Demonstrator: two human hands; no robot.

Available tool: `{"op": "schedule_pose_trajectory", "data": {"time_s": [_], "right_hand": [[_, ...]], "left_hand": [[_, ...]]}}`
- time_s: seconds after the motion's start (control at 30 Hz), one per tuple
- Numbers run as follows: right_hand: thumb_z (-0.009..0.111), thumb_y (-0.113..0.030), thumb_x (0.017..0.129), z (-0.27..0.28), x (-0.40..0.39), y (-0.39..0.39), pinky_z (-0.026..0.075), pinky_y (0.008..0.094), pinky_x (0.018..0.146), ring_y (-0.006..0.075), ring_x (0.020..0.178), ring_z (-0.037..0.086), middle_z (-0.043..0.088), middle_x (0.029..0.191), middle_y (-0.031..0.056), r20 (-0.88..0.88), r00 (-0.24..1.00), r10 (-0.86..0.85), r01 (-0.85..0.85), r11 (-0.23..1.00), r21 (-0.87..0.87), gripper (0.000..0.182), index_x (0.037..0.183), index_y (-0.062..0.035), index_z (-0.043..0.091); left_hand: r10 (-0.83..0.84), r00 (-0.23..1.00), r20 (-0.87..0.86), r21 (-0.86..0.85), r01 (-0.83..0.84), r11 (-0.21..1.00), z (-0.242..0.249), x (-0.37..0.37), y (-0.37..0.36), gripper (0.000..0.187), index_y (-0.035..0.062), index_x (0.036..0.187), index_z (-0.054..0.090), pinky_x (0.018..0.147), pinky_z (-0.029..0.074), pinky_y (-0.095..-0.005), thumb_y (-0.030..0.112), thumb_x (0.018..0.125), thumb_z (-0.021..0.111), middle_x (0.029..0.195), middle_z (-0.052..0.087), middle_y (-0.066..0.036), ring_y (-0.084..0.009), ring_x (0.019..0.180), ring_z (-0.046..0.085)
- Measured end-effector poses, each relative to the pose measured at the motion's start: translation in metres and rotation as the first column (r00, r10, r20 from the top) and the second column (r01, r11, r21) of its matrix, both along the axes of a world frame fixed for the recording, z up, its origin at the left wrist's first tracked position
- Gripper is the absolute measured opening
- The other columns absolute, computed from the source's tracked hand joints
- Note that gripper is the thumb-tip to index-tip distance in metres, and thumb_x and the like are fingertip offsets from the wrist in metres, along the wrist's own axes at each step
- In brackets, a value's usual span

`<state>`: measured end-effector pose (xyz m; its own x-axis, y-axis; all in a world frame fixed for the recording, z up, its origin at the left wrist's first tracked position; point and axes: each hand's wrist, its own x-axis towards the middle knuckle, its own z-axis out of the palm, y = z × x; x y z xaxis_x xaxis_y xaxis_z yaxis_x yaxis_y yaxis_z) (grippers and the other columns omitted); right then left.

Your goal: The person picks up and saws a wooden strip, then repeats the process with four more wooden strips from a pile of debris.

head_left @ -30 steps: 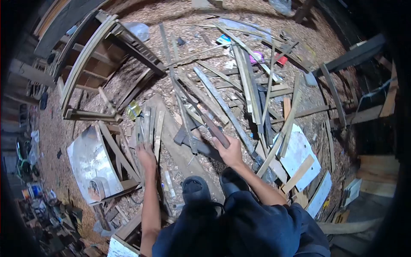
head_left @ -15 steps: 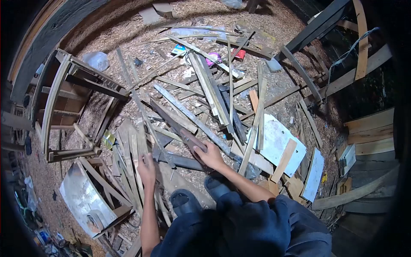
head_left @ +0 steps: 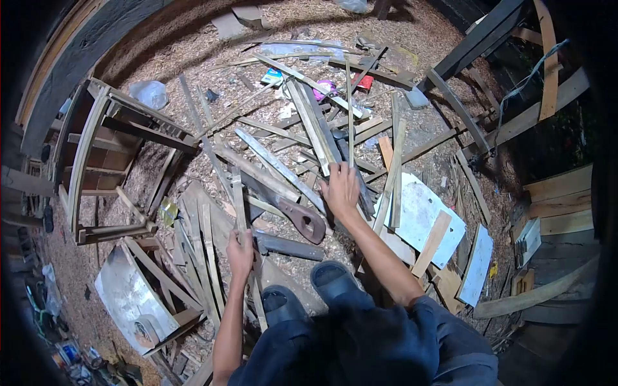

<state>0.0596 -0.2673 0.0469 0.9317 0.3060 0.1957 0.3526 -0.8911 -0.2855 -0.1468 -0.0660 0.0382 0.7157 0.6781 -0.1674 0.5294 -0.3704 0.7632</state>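
Observation:
My left hand (head_left: 241, 255) is closed around a narrow wooden strip (head_left: 239, 202), which runs up and away from the fingers and down past my feet. In front of my right hand (head_left: 342, 192) lie long pale slats (head_left: 311, 122). Its fingers are apart, and the tips overlap the near end of those slats. Between the hands a handsaw (head_left: 302, 217) rests on the wood pile, its brown handle towards me and its blade partly under other pieces. Just below the handle is a dark, thick piece of wood (head_left: 286, 246).
Sandals (head_left: 281, 302) are on my feet, close to the pile. A wooden frame (head_left: 84, 161) stands at left, above a whitish panel (head_left: 132, 302). White boards (head_left: 418, 215) lie at right. Plastic bags (head_left: 148, 94) and wrappers are scattered over the shavings.
My right hand has let go of the saw handle and moved up and right to the slats. The saw now lies lower. My left hand has shifted slightly right, with the strip more upright.

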Motion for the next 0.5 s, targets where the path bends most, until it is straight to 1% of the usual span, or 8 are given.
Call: {"op": "schedule_pose_trajectory", "data": {"time_s": [0.07,0.2,0.27,0.3,0.33,0.37,0.4,0.5], "right_hand": [[0.072,-0.018,0.075,-0.006,0.012,0.005,0.047,0.0423,0.075,0.0335,0.096,0.054,0.054,0.098,0.0136,-0.015,1.000,0.002,-0.003,0.998,-0.056,0.038,0.105,-0.0048,0.054],[0.064,-0.016,0.080,-0.006,0.021,0.005,0.051,0.0482,0.061,0.0317,0.081,0.066,0.062,0.092,0.0116,-0.018,1.000,-0.024,0.023,0.999,-0.037,0.021,0.096,-0.0030,0.061],[0.055,-0.009,0.084,0.012,0.016,0.005,0.051,0.0423,0.059,0.0327,0.071,0.066,0.066,0.083,0.0136,-0.385,0.923,-0.003,0.079,0.980,0.181,0.016,0.094,-0.0006,0.066],[0.054,-0.008,0.087,-0.005,0.012,0.003,0.049,0.0318,0.052,0.0239,0.058,0.064,0.067,0.074,0.0109,-0.423,0.903,0.076,0.109,0.912,0.394,0.019,0.095,-0.0006,0.068],[0.054,-0.008,0.087,-0.004,0.002,0.003,0.049,0.0318,0.052,0.0239,0.058,0.064,0.067,0.074,0.0109,-0.423,0.903,0.082,0.103,0.913,0.395,0.019,0.095,-0.0006,0.068],[0.056,-0.011,0.088,-0.003,-0.009,0.002,0.046,0.0275,0.049,0.0178,0.055,0.060,0.065,0.070,0.0075,-0.655,0.703,0.276,0.234,0.780,0.580,0.016,0.094,-0.0020,0.068],[0.059,-0.014,0.089,-0.002,-0.019,0.002,0.043,0.0233,0.046,0.0116,0.053,0.057,0.063,0.067,0.0042,-0.745,0.435,0.505,0.421,0.618,0.664,0.014,0.092,-0.0034,0.067],[0.063,-0.020,0.089,0.014,-0.043,0.002,0.035,0.0173,0.042,0.0041,0.050,0.049,0.055,0.062,-0.0016,-0.753,0.047,0.656,0.372,0.689,0.623,0.015,0.085,-0.0053,0.063]], "left_hand": [[-0.023,1.000,0.003,-0.091,0.024,0.996,0.011,0.004,-0.002,0.032,-0.0041,0.101,0.056,0.062,0.047,-0.0381,0.027,0.092,0.057,0.070,0.062,-0.021,-0.0266,0.063,0.062],[-0.062,0.980,0.190,0.026,0.058,0.998,-0.005,0.004,0.002,0.031,-0.0028,0.097,0.056,0.052,0.044,-0.0339,0.027,0.092,0.058,0.062,0.059,-0.013,-0.0191,0.054,0.059],[-0.004,0.999,0.041,-0.194,0.011,0.981,0.024,0.011,-0.002,0.034,-0.0011,0.090,0.054,0.059,0.044,-0.0307,0.032,0.094,0.057,0.066,0.054,-0.008,-0.0145,0.061,0.054],[0.003,0.999,0.041,-0.193,0.005,0.981,0.023,0.012,0.000,0.034,-0.0011,0.090,0.054,0.059,0.044,-0.0307,0.032,0.094,0.057,0.066,0.054,-0.008,-0.0145,0.061,0.054],[0.022,1.000,0.010,-0.277,-0.018,0.961,0.021,0.013,0.001,0.034,0.0004,0.089,0.052,0.054,0.044,-0.0287,0.033,0.094,0.057,0.063,0.053,-0.006,-0.0125,0.056,0.053],[0.037,0.999,-0.023,-0.358,-0.043,0.933,0.018,0.013,0.003,0.034,0.0019,0.088,0.051,0.048,0.044,-0.0268,0.035,0.095,0.056,0.060,0.051,-0.004,-0.0105,0.051,0.052],[0.042,0.999,-0.024,-0.356,-0.048,0.933,0.013,0.014,0.004,0.034,0.0019,0.088,0.051,0.048,0.044,-0.0268,0.035,0.095,0.056,0.060,0.051,-0.004,-0.0105,0.051,0.052],[0.090,0.996,-0.014,-0.478,-0.086,0.874,0.009,0.020,0.006,0.034,0.0040,0.088,0.050,0.042,0.043,-0.0240,0.037,0.094,0.056,0.060,0.050,-0.001,-0.0089,0.047,0.052]]}}
